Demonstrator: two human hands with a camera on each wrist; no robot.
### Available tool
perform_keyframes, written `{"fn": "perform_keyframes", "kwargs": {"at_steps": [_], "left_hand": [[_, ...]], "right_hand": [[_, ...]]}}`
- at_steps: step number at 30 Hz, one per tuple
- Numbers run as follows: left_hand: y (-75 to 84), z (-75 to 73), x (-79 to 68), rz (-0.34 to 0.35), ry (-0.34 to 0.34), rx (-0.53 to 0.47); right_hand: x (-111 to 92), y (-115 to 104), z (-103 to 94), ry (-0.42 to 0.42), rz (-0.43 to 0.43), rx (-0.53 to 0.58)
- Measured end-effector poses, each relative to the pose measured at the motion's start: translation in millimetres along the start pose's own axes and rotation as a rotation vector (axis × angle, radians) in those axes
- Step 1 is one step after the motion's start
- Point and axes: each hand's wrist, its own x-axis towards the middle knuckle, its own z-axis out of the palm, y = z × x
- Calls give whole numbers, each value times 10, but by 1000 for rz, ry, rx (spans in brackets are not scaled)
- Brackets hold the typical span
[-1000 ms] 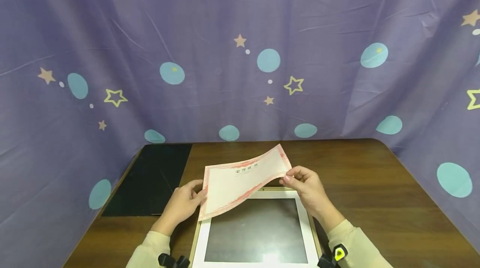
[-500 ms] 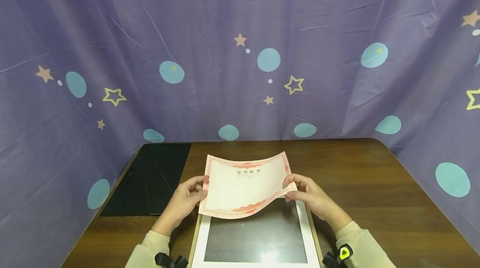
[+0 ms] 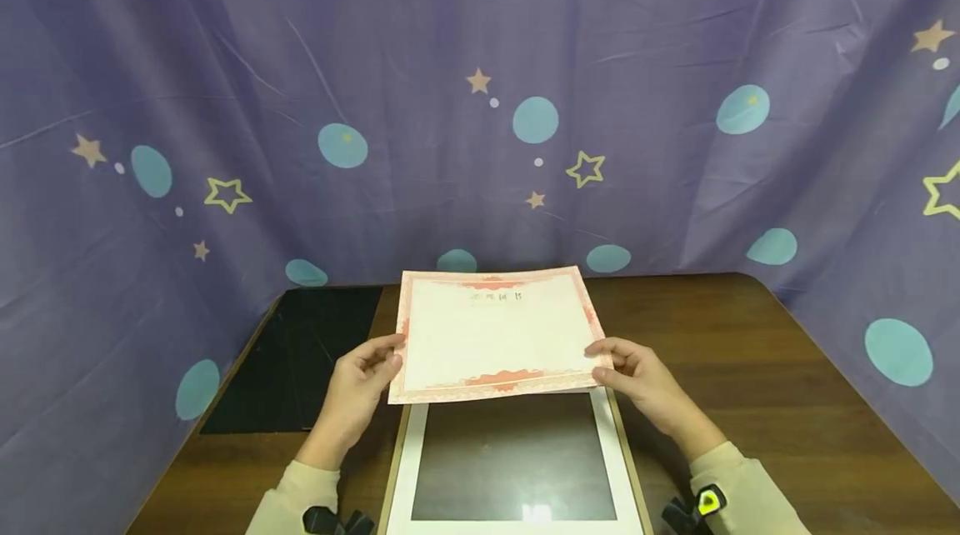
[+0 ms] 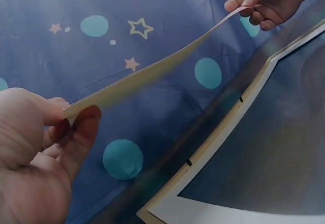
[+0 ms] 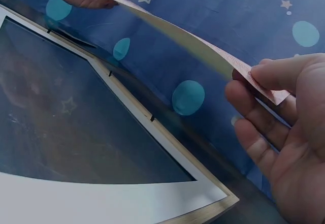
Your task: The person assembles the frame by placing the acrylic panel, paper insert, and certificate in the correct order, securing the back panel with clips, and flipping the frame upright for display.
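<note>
A certificate sheet (image 3: 498, 339) with a pink-red patterned border and a line of printed characters is held up over the far end of a picture frame. My left hand (image 3: 358, 389) pinches its left edge between thumb and fingers. On the opposite edge, near the lower corner, my right hand (image 3: 645, 385) pinches it the same way. Both wrist views show the sheet edge-on, slightly bowed and raised above the frame. The picture frame (image 3: 402, 468) lies flat below, with a light wood rim, a white mat (image 5: 30, 198) and a dark glossy centre; the sheet hides its far edge.
A black flat panel (image 3: 300, 360) lies at the table's back left. Small dark tabs (image 4: 189, 162) stick up along the frame's wooden rim. A purple curtain (image 3: 480, 143) with stars and dots hangs behind the brown wooden table (image 3: 750, 402).
The certificate has gone from tilted and curled to nearly flat and level, and has risen a little toward the curtain. My right hand has shifted its hold to the right edge and moved outward.
</note>
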Motion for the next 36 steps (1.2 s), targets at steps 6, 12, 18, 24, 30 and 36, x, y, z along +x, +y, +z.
{"fn": "perform_keyframes", "kwargs": {"at_steps": [6,12,18,24,30,36], "left_hand": [[48,15,-7,43,-93,-263],[90,3,-49,78,-257,-269],[167,48,-72,94,-208,-161],[212,120,-70,111,-209,-168],[238,237,-57,50,-91,12],[212,308,-52,70,-39,119]], "right_hand": [[8,-41,-15,93,-103,-47],[18,-32,-14,93,-124,3],[11,-20,-31,65,-60,121],[16,-92,-18,226,-87,163],[27,-162,-8,374,-125,246],[20,-272,-16,302,-168,361]]}}
